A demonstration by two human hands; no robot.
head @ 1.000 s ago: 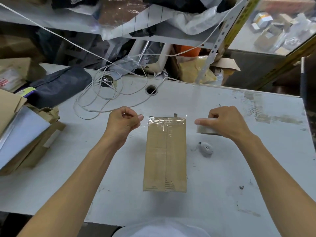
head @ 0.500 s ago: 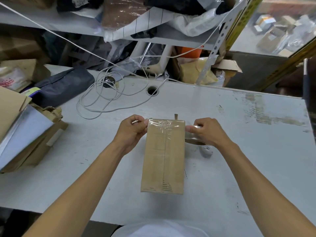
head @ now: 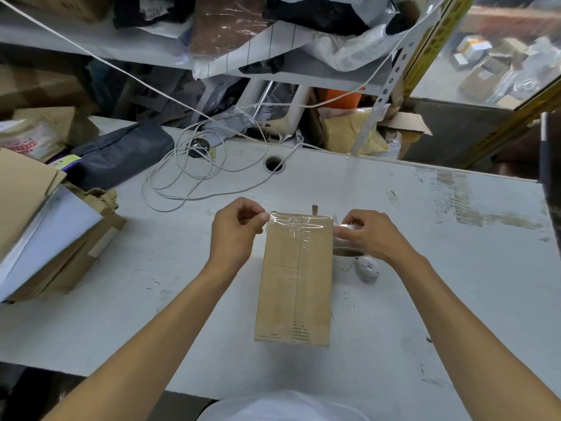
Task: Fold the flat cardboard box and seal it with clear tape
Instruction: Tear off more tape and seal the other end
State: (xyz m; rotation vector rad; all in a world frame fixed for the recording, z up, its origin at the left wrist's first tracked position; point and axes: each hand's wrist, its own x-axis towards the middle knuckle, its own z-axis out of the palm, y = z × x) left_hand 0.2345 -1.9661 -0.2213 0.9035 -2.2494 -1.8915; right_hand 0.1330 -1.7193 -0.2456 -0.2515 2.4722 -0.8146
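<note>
I counted one cardboard box (head: pixel 294 281), one roll of clear tape (head: pixel 346 253), one small white object (head: pixel 368 268) and one loose white cable (head: pixel 188 171) on the table (head: pixel 455 268). The box lay about in the middle of the table, its long side running from the near edge toward the far edge. A band of clear tape (head: pixel 299 222) crossed its far end, wrinkled and shiny.

My left hand (head: pixel 235 235) was at the far left corner of the box, fingers curled, thumb and forefinger pinching the free end of the tape. My right hand (head: pixel 368 235) was at the far right corner, fingers curled round the roll and pressing the tape against the box side. The small white object lay just beside the roll, toward the near edge.

Near the left edge of the table lay a stack of flat cardboard (head: pixel 45 226). On the box I saw dark printed lines near its near end, but I could not read them.
</note>
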